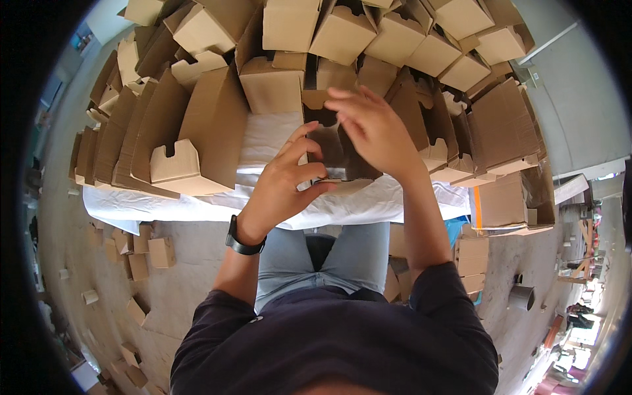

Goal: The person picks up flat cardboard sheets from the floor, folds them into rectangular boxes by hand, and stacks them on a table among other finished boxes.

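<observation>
An open-topped brown cardboard box [355, 187] stands before me on a white cloth, between other boxes. My left hand [283, 178] is at its near left corner, with thumb and index finger pinching the near wall's edge and the other fingers curved along the left side. Over the right side of this box is my right hand [378, 135], fingers bent and a little apart, with nothing visible in them. It partly hides the box's right wall and far end. The inside of the box shows dark brown between my hands.
The white cloth [270, 141] covers the table. Upright open boxes [210, 118] line the left, and more boxes [503, 122] crowd the right. A heap of cartons [401, 36] rises at the back. Small cardboard pieces [161, 252] and a grey cylinder [522, 297] lie on the floor.
</observation>
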A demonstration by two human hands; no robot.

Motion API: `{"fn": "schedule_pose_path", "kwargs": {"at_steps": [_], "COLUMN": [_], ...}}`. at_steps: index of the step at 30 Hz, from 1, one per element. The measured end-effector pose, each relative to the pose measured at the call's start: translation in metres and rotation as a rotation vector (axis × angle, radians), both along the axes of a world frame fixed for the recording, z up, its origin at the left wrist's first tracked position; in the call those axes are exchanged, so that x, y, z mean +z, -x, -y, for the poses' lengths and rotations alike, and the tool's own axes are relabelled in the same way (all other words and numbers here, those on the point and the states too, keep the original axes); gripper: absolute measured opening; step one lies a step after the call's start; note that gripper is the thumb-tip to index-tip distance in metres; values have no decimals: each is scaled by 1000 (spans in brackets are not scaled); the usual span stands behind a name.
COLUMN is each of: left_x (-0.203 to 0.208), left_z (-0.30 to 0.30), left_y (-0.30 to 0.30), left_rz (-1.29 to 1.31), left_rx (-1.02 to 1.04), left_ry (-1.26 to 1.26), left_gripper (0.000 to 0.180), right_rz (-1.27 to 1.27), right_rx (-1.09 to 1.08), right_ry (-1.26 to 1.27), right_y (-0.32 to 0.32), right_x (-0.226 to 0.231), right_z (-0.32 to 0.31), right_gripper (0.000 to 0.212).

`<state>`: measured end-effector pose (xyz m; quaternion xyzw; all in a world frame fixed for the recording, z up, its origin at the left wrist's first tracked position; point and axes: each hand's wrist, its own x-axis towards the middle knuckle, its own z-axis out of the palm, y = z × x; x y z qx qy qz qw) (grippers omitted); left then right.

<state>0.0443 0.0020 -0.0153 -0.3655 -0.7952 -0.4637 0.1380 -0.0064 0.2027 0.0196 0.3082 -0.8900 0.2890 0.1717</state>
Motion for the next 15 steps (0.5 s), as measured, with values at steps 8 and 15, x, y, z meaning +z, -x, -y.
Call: {"fn": "schedule_pose_path", "kwargs": {"at_steps": [8, 15], "left_x": [1, 0], "left_z": [-4, -2], "left_y": [0, 0], "left_rz": [-48, -24], "left_rx": [-18, -16], "left_ry": [14, 37], "left_gripper": [24, 26], "right_rz": [509, 758], "right_rx": [-70, 41], "right_ry": [1182, 1351], "right_y": [-30, -52], "right_x": [-78, -89], "right_z": [-33, -7], "right_gripper": [42, 59]}}
